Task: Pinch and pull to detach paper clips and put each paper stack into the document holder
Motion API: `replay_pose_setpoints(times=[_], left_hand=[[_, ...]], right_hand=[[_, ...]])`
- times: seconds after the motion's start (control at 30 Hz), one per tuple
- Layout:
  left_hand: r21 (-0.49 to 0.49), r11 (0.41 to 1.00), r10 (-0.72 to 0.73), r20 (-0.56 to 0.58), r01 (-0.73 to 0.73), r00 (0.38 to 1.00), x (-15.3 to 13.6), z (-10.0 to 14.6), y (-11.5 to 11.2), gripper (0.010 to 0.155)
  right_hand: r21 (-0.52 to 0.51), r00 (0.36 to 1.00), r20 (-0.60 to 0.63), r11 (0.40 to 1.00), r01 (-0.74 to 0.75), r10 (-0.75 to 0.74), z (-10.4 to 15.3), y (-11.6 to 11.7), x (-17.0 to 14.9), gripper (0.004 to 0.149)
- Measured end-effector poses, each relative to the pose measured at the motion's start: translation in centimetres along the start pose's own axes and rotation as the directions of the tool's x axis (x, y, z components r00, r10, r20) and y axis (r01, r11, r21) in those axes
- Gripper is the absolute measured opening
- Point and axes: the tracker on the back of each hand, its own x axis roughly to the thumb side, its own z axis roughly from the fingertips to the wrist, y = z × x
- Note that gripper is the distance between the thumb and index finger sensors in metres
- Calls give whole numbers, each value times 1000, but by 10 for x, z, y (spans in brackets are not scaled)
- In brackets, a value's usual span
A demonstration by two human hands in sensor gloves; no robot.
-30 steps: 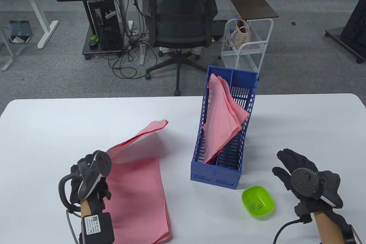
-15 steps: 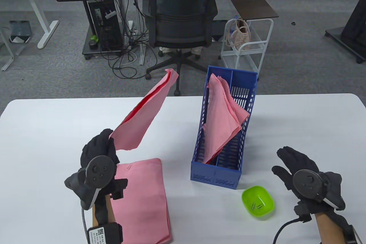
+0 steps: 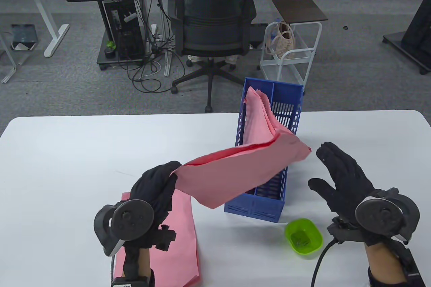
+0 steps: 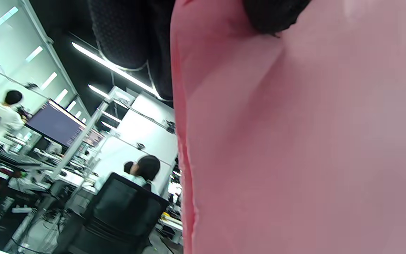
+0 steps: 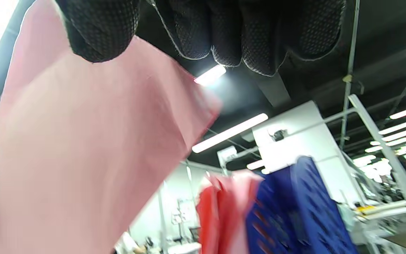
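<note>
My left hand [image 3: 158,184] grips one end of a pink paper stack [image 3: 235,172] and holds it in the air, stretched rightward across the front of the blue document holder [image 3: 257,208]. In the left wrist view the pink paper stack [image 4: 294,141] fills most of the frame under my gloved fingers [image 4: 273,14]. My right hand [image 3: 340,176] is raised with straight, spread fingers just right of the stack's free end, holding nothing. More pink paper [image 3: 261,122] stands inside the holder's left compartment. Further pink stacks [image 3: 175,243] lie flat on the table under my left wrist.
A green bowl [image 3: 303,237] with paper clips sits on the white table [image 3: 67,152] in front of the holder's right corner. Behind the table are an office chair [image 3: 212,21] with a seated person and a white trolley [image 3: 289,51].
My left hand swung the lifted pink stack from pointing up and back to lying rightward over the holder's front. My right hand rose and moved left and forward toward the stack's free end.
</note>
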Motion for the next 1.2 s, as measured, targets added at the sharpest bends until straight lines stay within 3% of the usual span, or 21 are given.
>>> replay_pose_setpoints(times=[0.23, 0.5, 0.6, 0.8, 0.9, 1.0, 1.1, 1.2], left_hand=[[-71, 997, 2, 55, 2, 998, 10, 0, -4, 41], [-100, 994, -37, 73, 44, 997, 13, 0, -7, 42], [-159, 983, -78, 79, 90, 994, 14, 0, -7, 42], [-234, 968, -59, 130, 89, 990, 19, 3, -6, 81], [-273, 961, 5, 199, 51, 980, 31, 5, -12, 89], [-379, 923, 44, 282, 70, 958, 49, 6, -26, 94], [-438, 888, 15, 338, 143, 941, 66, 9, -43, 90], [-453, 867, -38, 356, 208, 934, 75, 10, -56, 67]], right_hand=[[-35, 993, 71, 995, 98, -95, -3, -7, 18, 70], [0, 971, 101, 976, 216, -215, -3, -12, 25, 48], [13, 950, 113, 956, 293, -292, -3, -12, 29, 38], [78, 974, 136, 982, 173, -182, -3, -3, 43, 35], [138, 977, 172, 985, 101, -124, -2, 11, 57, 36], [189, 969, 226, 980, 54, -97, 1, 26, 73, 36], [219, 957, 273, 975, 41, -101, 2, 40, 88, 36], [229, 951, 294, 973, 28, -97, 3, 48, 96, 36]])
